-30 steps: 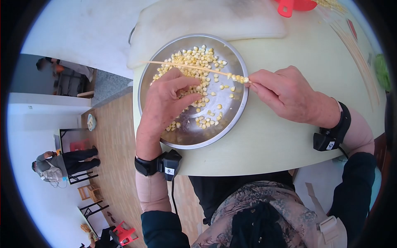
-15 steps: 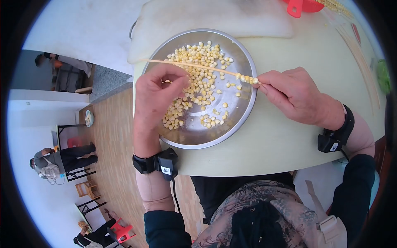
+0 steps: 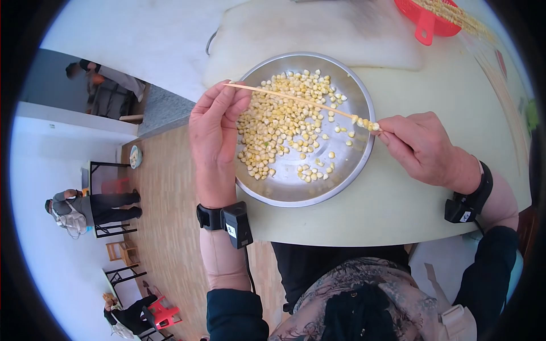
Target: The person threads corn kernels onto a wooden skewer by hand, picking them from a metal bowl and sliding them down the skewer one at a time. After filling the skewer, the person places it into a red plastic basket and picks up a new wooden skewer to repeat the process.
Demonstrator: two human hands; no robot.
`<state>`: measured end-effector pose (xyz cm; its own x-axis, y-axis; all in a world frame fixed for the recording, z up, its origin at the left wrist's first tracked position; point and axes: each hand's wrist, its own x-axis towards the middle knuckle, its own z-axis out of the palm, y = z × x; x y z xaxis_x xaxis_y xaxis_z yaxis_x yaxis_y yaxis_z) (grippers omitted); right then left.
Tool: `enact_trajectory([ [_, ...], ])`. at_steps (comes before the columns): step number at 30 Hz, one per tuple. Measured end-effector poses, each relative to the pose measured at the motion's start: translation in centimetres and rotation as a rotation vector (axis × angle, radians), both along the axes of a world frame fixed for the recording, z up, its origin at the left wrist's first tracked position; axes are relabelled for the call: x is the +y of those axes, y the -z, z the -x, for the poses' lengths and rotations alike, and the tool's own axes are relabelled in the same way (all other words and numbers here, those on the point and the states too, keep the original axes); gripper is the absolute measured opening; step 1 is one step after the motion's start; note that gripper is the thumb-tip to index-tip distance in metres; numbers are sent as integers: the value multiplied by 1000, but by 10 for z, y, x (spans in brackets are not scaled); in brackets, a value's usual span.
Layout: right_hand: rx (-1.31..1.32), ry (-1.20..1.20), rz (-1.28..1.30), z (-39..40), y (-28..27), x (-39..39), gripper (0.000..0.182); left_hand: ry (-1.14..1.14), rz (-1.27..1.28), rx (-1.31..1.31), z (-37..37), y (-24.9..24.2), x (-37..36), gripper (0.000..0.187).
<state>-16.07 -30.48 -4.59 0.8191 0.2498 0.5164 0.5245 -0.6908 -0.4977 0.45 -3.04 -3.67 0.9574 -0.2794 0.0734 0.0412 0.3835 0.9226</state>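
Note:
My right hand (image 3: 421,146) pinches a thin wooden skewer (image 3: 296,99) at its lower right end, beside several corn kernels (image 3: 364,123) threaded close together on it. My left hand (image 3: 215,128) is at the skewer's pointed tip, thumb and fingertips closed on a small pale corn kernel, mostly covered by the fingers. Beneath the skewer, a round steel bowl (image 3: 273,197) holds many loose yellow-white kernels (image 3: 284,128), heaped toward its left and upper side. Bare metal shows at the bowl's lower right.
A white cutting board (image 3: 318,34) lies behind the bowl. At the upper right are a red colander (image 3: 425,25) with filled corn skewers (image 3: 455,16) and a bundle of bare skewers (image 3: 500,94). Other people (image 3: 108,207) are across the room at left.
My left hand has risen from over the kernels to the skewer's tip, fingers pinched there. The view has shifted, so bowl and table appear further right and slightly lower.

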Motion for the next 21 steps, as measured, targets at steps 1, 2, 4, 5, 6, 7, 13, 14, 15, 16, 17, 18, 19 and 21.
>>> enact_trajectory([
  [1, 2, 6, 11, 0, -1, 0, 5, 0, 32, 14, -1, 0, 0, 13],
  [2, 0, 5, 12, 0, -1, 0, 5, 0, 33, 12, -1, -1, 0, 13],
  [4, -5, 19, 39, -1, 0, -1, 6, -62, 42, 24, 0, -2, -3, 13],
  [5, -6, 20, 38, 0, 0, -1, 6, -61, 42, 24, 0, -2, -2, 13],
  [6, -5, 20, 37, -1, 0, -1, 6, -65, 51, 18, -1, -1, -2, 14],
  [7, -5, 21, 35, 0, 2, -1, 6, -69, 59, 13, -1, 1, -2, 14],
  [13, -10, 18, 53, 0, 2, -2, 5, -50, 18, -21, -3, 2, 2, 22],
  [14, -10, 16, 53, 0, 2, -2, 5, -52, 18, -22, -3, 2, 2, 22],
  [15, -7, 17, 50, 0, 2, -2, 5, -64, 9, -20, -2, 2, 2, 21],
  [16, -4, 19, 46, 0, 1, -2, 5, -76, 1, -18, -2, 2, 1, 21],
  [17, -4, 18, 46, 0, 1, -2, 5, -77, 1, -18, -2, 1, 0, 21],
  [18, -1, 17, 54, 0, 1, -2, 5, -92, 23, -17, -1, 1, -2, 18],
  [19, 1, 17, 62, 0, 1, -2, 5, -108, 44, -16, -1, 0, -3, 16],
  [21, 5, 17, 63, 0, 2, -1, 5, -116, 39, -21, 1, 0, -4, 16],
])
